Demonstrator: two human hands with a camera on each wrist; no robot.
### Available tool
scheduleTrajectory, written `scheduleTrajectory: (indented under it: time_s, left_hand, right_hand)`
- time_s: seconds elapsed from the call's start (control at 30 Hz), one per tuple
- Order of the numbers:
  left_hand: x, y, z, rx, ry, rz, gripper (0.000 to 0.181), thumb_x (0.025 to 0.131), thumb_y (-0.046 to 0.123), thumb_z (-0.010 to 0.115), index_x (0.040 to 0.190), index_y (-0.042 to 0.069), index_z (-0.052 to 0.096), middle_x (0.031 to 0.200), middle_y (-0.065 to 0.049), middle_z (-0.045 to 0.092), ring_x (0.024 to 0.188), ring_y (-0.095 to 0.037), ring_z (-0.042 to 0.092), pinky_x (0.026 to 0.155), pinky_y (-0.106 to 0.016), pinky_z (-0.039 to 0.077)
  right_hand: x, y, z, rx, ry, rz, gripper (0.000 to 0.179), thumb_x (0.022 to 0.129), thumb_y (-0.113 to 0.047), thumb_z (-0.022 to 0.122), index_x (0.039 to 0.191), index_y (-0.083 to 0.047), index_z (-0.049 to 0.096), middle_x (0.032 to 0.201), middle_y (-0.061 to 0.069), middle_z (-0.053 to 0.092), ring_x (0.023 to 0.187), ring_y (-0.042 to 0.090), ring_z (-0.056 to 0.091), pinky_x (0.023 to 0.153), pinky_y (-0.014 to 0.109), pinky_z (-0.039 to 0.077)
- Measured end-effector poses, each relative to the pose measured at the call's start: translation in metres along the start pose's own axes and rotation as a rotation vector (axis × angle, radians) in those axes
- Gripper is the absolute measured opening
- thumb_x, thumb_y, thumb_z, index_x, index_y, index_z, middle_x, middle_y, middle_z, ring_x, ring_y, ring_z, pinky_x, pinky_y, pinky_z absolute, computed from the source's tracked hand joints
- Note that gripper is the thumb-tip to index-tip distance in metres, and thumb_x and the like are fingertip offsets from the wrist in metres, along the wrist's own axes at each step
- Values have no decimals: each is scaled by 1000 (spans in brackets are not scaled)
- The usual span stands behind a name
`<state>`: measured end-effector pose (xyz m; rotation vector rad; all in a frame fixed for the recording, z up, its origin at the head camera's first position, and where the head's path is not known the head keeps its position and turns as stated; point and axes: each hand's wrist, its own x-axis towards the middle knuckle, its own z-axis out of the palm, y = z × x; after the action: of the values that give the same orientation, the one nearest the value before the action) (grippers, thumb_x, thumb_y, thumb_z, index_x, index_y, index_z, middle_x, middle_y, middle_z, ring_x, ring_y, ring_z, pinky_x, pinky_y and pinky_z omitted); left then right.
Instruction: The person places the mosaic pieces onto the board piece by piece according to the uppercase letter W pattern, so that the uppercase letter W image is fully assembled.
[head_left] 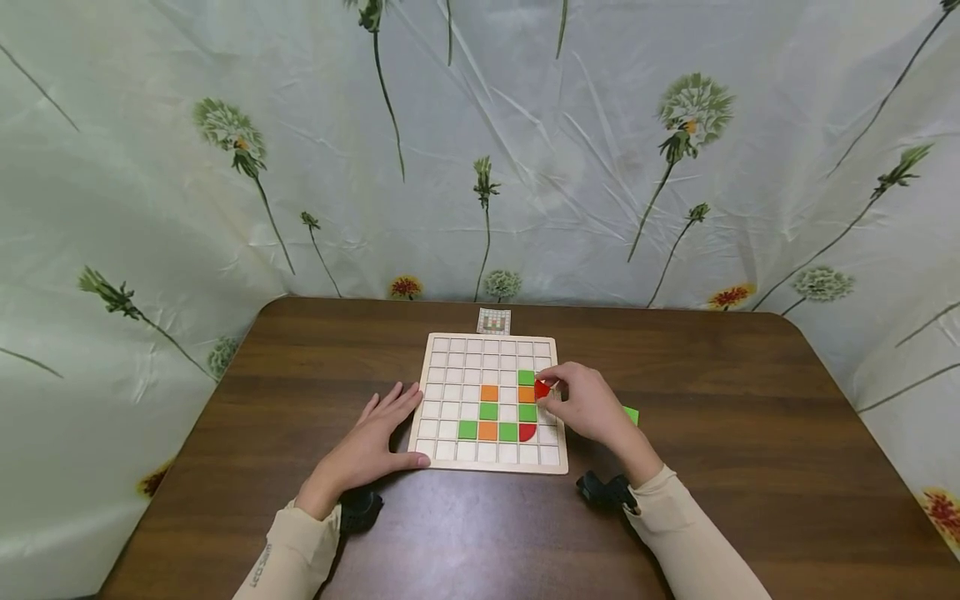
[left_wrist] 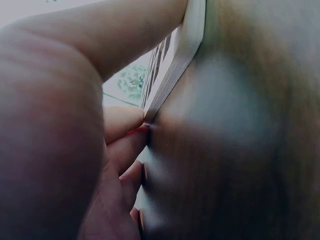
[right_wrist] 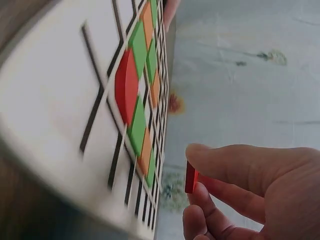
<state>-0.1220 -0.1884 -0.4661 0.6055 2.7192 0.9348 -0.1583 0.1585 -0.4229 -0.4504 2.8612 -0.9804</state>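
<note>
A pale wooden grid board (head_left: pixel 450 362) lies on the table. My left hand (head_left: pixel 371 437) rests at its left side, fingers extended, thumb on the near left corner; the left wrist view shows fingertips against the board's edge (left_wrist: pixel 172 75). My right hand (head_left: pixel 588 404) pinches a small red tile (right_wrist: pixel 191 177) between thumb and fingers, over the right part of the board. Green tiles (head_left: pixel 468 430) and orange tiles (head_left: pixel 488 431) sit in several cells. A red tile with one rounded corner (head_left: pixel 527 432) ends the lower row. The held tile's full outline is partly covered by fingers.
A small card with a printed grid pattern (head_left: pixel 494 322) lies beyond the board's far edge. A bright green piece (head_left: pixel 632 414) shows partly behind my right wrist. The brown wooden table (head_left: pixel 720 392) meets a flower-printed curtain (head_left: pixel 555 200) at the back.
</note>
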Motion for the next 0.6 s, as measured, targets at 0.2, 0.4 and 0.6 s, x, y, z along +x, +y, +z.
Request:
scheduleTrajectory:
  time_s: [0.2, 0.4, 0.6]
  left_hand:
    - [0, 1, -1, -4, 4, 5, 103, 80, 54, 79, 159, 9, 30, 165, -8, 25, 154, -31, 10, 121, -58, 1]
    - [0, 1, -2, -1, 3, 5, 104, 80, 55, 79, 159, 9, 29, 165, -8, 25, 154, -31, 10, 121, -58, 1]
    - [0, 1, -2, -5, 5, 13, 103, 81, 53, 80, 159, 8, 30, 164, -8, 26, 154, -32, 11, 121, -58, 1]
  right_hand:
    - [4, -20, 14, 33, -27, -57, 29, 86, -13, 78, 114, -7, 75, 102, 3, 68, 89, 19, 61, 74, 33, 51]
    - [6, -39, 28, 51, -62, -93, 29, 86, -13, 78, 115, -8, 75, 102, 1, 69, 88, 18, 61, 77, 34, 54]
    - [8, -54, 42, 45, -79, -152, 28, 84, -11, 77, 112, -8, 76, 98, 0, 69, 84, 15, 58, 75, 31, 52]
